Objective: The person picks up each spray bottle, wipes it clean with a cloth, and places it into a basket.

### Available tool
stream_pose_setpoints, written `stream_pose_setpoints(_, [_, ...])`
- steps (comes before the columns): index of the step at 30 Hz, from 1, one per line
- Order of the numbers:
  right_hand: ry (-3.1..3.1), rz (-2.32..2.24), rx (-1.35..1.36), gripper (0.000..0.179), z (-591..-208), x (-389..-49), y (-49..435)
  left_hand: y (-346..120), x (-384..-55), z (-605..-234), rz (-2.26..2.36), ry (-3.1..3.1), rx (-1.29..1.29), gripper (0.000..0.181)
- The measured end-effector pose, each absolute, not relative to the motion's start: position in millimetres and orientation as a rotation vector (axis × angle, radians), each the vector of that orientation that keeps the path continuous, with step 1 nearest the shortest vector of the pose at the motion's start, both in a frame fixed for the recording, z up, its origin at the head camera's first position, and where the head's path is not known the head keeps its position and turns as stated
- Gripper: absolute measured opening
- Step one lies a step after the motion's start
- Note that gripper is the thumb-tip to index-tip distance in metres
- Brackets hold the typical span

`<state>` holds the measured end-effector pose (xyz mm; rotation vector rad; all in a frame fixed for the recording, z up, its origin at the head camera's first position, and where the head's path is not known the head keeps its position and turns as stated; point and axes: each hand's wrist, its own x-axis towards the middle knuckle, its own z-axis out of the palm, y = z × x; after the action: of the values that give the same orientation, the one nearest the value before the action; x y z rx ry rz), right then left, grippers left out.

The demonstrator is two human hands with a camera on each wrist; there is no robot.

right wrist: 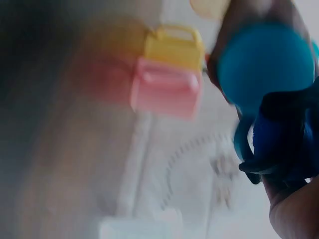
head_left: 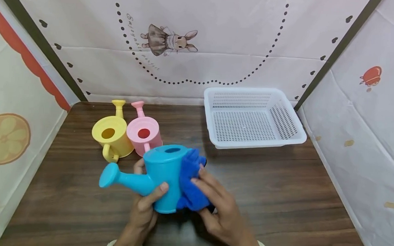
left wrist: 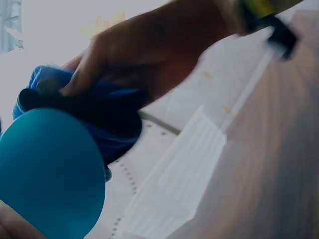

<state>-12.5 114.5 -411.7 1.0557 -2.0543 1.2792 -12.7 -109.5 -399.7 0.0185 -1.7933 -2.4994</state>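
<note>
A light-blue watering can (head_left: 163, 165) is held up over the table, its spout pointing left. My left hand (head_left: 143, 210) grips it, with the thumb across the front of its body and fingers behind. My right hand (head_left: 224, 208) holds a dark-blue cloth (head_left: 192, 187) against the can's right side, fingers on the outer face of the cloth. Most of the can's handle is hidden by the cloth in the head view. The right wrist view shows the can's round base (right wrist: 266, 67) and the cloth (right wrist: 284, 139) beside it.
Behind the can, to the left, stand a yellow watering can (head_left: 118, 139) and a pink watering can (head_left: 151, 135) side by side. A white perforated basket (head_left: 213, 133) sits at the back right of the dark wooden table (head_left: 72, 191). Printed fabric walls enclose the back and sides.
</note>
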Motion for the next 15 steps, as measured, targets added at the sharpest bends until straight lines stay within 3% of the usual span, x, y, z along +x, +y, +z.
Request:
stream_pose_setpoints(4, [-1.995, 1.259, 1.09, 0.052, -415, -10, 110, -112, -15, -405, -2.479, -1.743, -0.024, 0.073])
stream_pose_setpoints(9, [-2.011, 1.286, 0.958, 0.059, -398, -19, 117, -106, -14, -408, -2.489, -1.871, -0.126, 0.074])
stream_pose_setpoints(15, [-2.016, 1.244, 1.052, 0.062, -406, -10, 113, -96, -11, -404, -2.507, -1.637, 0.047, 0.063])
